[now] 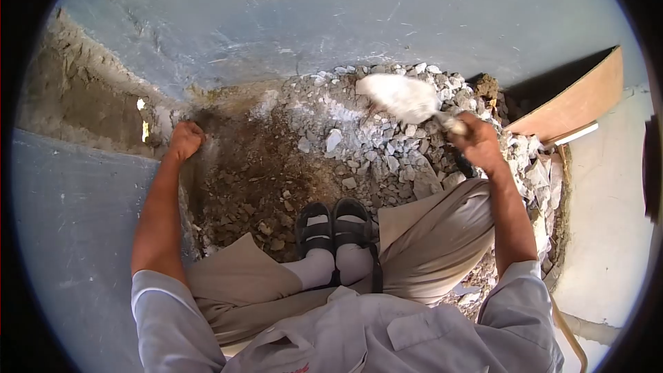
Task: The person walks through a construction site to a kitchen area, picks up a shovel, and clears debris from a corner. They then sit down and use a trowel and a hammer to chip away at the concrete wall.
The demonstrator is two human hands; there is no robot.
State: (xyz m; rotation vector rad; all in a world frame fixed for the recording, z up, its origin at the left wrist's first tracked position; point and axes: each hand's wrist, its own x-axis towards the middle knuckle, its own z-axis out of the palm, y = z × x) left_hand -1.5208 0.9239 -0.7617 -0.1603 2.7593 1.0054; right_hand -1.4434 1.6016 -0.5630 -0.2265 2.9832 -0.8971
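My right hand [478, 141] is wrapped round the handle of a trowel [399, 95], out over the rubble on the right. Its blade looks whitish and slightly blurred, pointing left above the broken pieces. Over on the left, my left hand [186, 139] is curled into a fist beside the broken wall edge, and nothing shows in it. Grey and white rubble [394, 148] is heaped along the wall base below the blade. Brown soil with small stones [255, 173] covers the ground between my hands.
Blue-grey wall [331, 14] rises in front, and another blue-grey surface [76, 214] stands at left. A rough channel [90, 90] is cut between them. A brown board [577, 100] leans at right. My sandalled feet [335, 235] are together at the near side of the rubble.
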